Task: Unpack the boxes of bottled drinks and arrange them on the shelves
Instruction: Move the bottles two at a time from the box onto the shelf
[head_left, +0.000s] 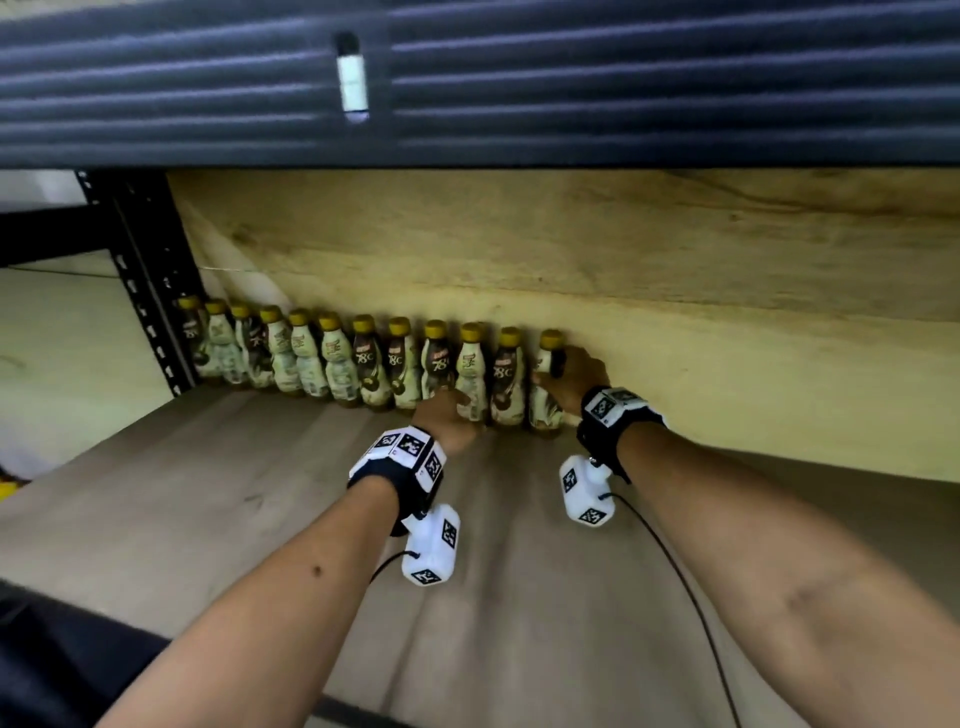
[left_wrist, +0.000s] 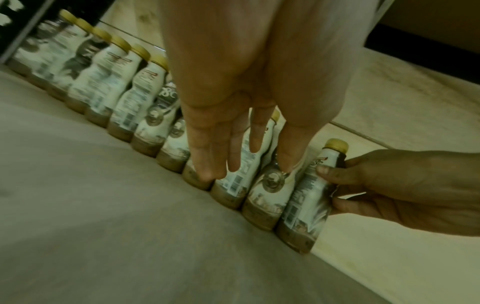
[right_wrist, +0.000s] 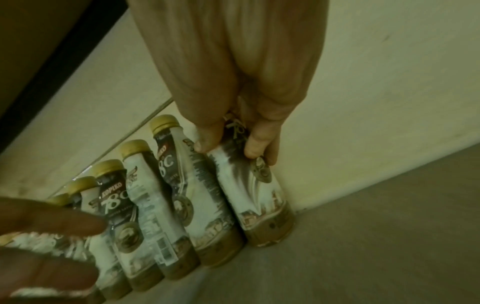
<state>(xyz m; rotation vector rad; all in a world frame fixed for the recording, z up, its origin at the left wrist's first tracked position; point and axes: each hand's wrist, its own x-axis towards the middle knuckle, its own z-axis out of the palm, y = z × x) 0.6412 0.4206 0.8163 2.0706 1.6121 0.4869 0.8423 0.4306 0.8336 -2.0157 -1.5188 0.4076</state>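
A row of gold-capped coffee bottles (head_left: 332, 358) stands along the back of the wooden shelf (head_left: 260, 493), against the pale back wall. My right hand (head_left: 569, 376) grips the rightmost bottle (head_left: 545, 384) around its upper body; in the right wrist view thumb and fingers (right_wrist: 255, 148) curl around that bottle (right_wrist: 254, 193), which stands on the shelf. My left hand (head_left: 447, 415) has straight fingers (left_wrist: 205, 156) touching the fronts of the bottles (left_wrist: 239, 179) just left of it. In the left wrist view my right hand (left_wrist: 389, 185) holds the end bottle (left_wrist: 309, 197).
A black metal upright (head_left: 150, 291) bounds the shelf at the left. A dark corrugated shelf underside (head_left: 467, 78) hangs overhead. The shelf board extends bare to the right of the row (head_left: 779, 519) and in front of it.
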